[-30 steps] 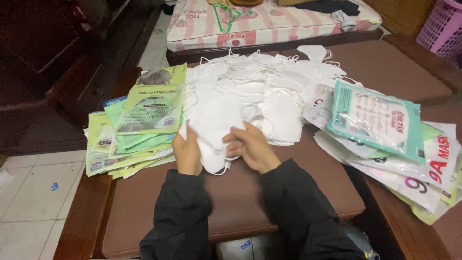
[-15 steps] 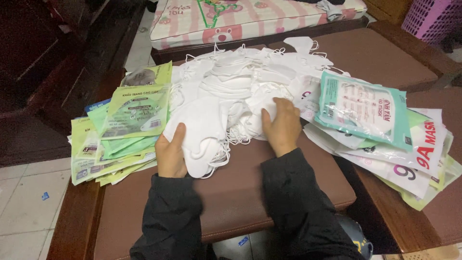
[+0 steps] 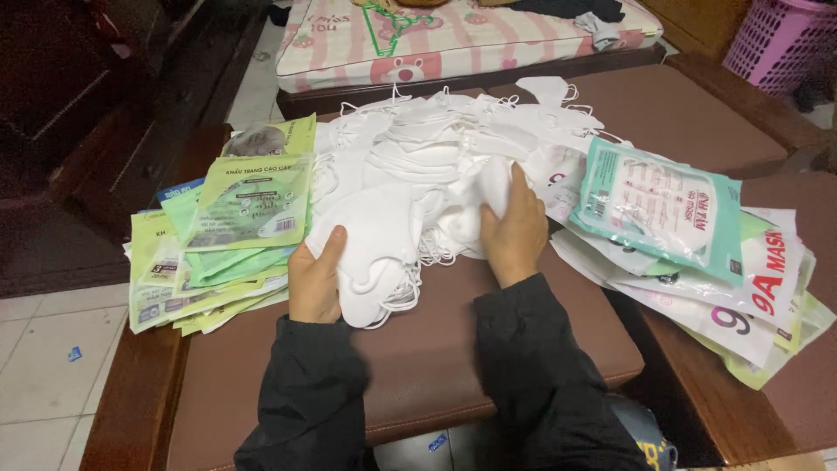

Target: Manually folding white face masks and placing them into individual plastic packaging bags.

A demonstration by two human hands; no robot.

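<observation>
Both hands at the near edge of a heap of white face masks, each closed on its own part of the heap.

The left hand [image 3: 316, 283] grips a small stack of masks [image 3: 370, 262] at the heap's near-left corner, thumb on top, the other fingers seemingly curled under, though the stack hides them. That stack lies up and to the right of the hand, its long axis slanting away from the person, ear loops trailing over the brown padded surface [image 3: 418, 366]. The right hand [image 3: 514, 235] lies just right of it, fingers pressed down and part-closed on a folded mask in the main pile of masks [image 3: 436, 148], which spreads away beyond the fingertips. Green packets [image 3: 235, 227] lie left; a teal-edged packet [image 3: 654, 205] tops the wrappers on the right.
</observation>
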